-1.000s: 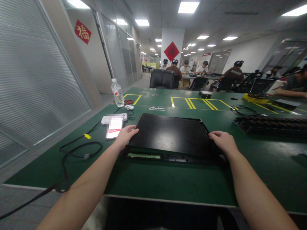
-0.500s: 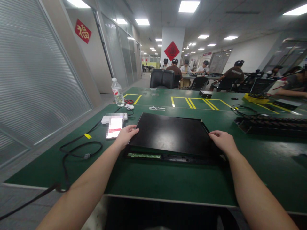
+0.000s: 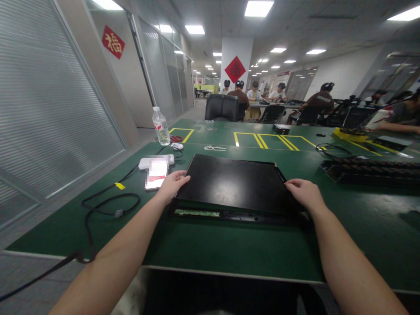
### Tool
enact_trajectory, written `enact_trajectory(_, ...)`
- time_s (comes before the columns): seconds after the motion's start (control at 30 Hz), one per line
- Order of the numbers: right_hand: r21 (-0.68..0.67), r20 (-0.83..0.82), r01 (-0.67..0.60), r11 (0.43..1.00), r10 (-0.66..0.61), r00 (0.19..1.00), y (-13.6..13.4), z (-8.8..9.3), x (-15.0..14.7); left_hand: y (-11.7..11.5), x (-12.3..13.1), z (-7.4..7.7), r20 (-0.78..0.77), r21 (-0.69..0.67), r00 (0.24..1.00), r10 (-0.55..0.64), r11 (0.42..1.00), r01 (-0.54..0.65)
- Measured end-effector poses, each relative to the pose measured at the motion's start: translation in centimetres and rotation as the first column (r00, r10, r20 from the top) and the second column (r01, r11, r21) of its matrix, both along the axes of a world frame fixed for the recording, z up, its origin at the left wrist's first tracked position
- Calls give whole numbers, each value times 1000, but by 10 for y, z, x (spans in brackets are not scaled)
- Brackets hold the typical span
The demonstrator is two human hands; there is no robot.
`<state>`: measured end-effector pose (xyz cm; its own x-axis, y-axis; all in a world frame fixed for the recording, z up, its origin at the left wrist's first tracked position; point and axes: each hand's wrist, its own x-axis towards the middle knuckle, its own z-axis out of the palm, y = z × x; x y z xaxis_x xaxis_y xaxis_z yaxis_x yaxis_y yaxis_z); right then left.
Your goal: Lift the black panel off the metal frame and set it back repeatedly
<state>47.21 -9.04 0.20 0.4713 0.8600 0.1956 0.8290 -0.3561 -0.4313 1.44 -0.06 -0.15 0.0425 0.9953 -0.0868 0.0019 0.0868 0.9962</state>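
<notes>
A flat black screen panel (image 3: 226,179) lies skewed over a black frame (image 3: 256,217) on the green table. Along the frame's near side, a narrow green circuit board (image 3: 197,213) shows. My left hand (image 3: 172,184) is closed on the panel's left edge, thumb on top and fingers partly hidden underneath. At the opposite edge, my right hand (image 3: 303,193) pinches with thumb and forefinger; the frame's side runs close by the fingertips. What lies between panel and frame is hidden.
Left of the panel are a lit phone (image 3: 156,174), a white power strip (image 3: 144,163), a looped black cable (image 3: 111,212) and a water bottle (image 3: 160,127). Long black parts (image 3: 370,173) lie at right. Behind the panel is a white caliper-like tool (image 3: 215,148). People sit farther back.
</notes>
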Motion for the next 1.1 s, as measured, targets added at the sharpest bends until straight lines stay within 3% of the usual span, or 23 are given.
enact_trajectory(0.63, 34, -70, 56, 998, -53, 996, 4, -2, 5, -3, 3, 11, 80, 19, 990, 116, 993, -118)
enact_trajectory(1.1, -15, -172, 84, 996, -85, 981, 3, 0, 3, 1, -1, 0, -259, 151, 961, 102, 987, -64)
